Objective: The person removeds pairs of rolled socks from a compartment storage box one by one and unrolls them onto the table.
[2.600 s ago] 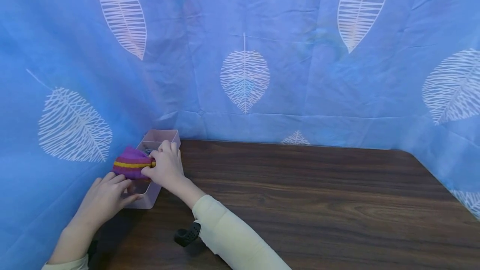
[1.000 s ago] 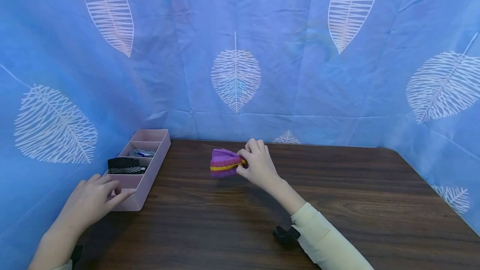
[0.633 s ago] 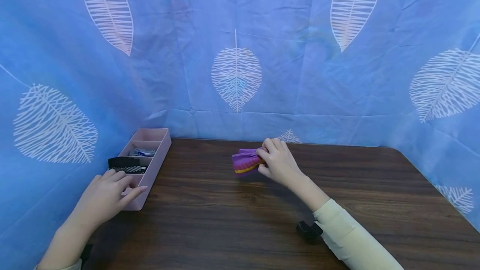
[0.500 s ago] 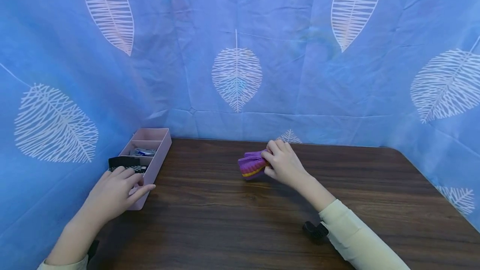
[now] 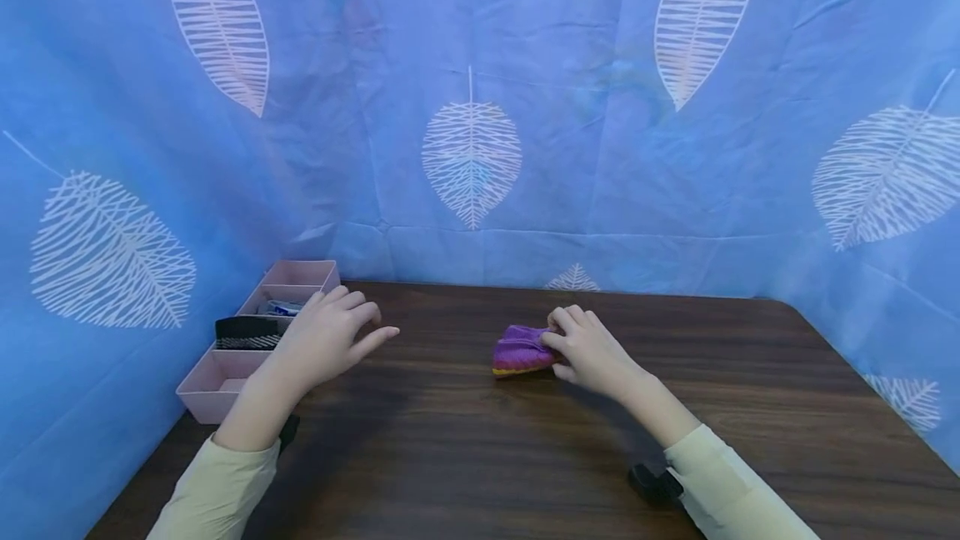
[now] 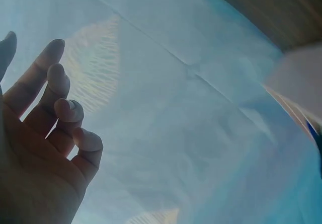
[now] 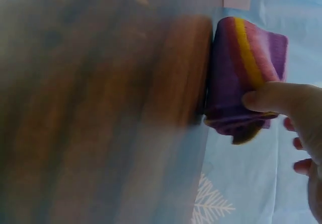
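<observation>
My right hand (image 5: 596, 354) pinches a folded purple knitted cloth (image 5: 517, 350) with pink and yellow stripes, sock-like in look, low over the middle of the table. The right wrist view shows the thumb pressed on the rolled, striped cloth (image 7: 241, 78), its lower edge close to the wood. My left hand (image 5: 322, 338) hovers beside the box with nothing in it, its fingers loosely bent and the thumb pointing right. In the left wrist view, the left hand's fingers (image 6: 58, 95) are spread apart against the curtain.
A pink divided box (image 5: 202, 402) stands at the table's left edge, partly hidden by the left hand. Its compartments hold a black patterned item (image 5: 247, 332) and a small clear packet (image 5: 279, 307). A blue leaf-print curtain (image 5: 570, 148) closes off the brown wooden table (image 5: 675, 440).
The right hand took the striped cloth out of the box, carried it right and lowered it to the table's middle. The left hand has left the box's near end and moved up and right.
</observation>
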The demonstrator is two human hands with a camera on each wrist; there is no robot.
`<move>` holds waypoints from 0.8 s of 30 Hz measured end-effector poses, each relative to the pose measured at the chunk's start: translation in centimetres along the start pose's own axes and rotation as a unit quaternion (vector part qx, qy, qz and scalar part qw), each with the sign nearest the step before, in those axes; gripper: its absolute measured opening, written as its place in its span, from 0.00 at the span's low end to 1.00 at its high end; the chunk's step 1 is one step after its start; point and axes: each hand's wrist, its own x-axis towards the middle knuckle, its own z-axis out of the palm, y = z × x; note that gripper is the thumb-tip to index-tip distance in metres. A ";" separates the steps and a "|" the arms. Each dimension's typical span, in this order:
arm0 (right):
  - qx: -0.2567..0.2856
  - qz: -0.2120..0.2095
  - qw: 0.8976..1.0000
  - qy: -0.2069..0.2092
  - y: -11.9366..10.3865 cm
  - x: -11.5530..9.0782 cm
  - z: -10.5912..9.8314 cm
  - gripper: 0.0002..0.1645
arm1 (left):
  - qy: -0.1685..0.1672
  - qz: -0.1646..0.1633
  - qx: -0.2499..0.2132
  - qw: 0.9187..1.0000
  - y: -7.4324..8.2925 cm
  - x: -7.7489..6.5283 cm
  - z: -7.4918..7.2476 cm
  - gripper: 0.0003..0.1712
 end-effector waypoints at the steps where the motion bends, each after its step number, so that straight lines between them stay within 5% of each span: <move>1: 0.005 0.002 1.000 -0.005 -0.1 -0.3 0.0 0.17 | 0.002 -0.001 -0.007 1.000 0.4 0.6 0.2 0.16; 13: 0.068 0.028 0.995 -0.063 -1.3 -1.9 -1.6 0.13 | -0.010 -0.012 -0.088 0.996 5.5 6.4 3.0 0.14; 24: 0.136 0.043 0.985 -0.098 -1.3 -2.4 -4.2 0.14 | -0.042 0.035 -0.097 0.994 8.3 7.4 5.0 0.13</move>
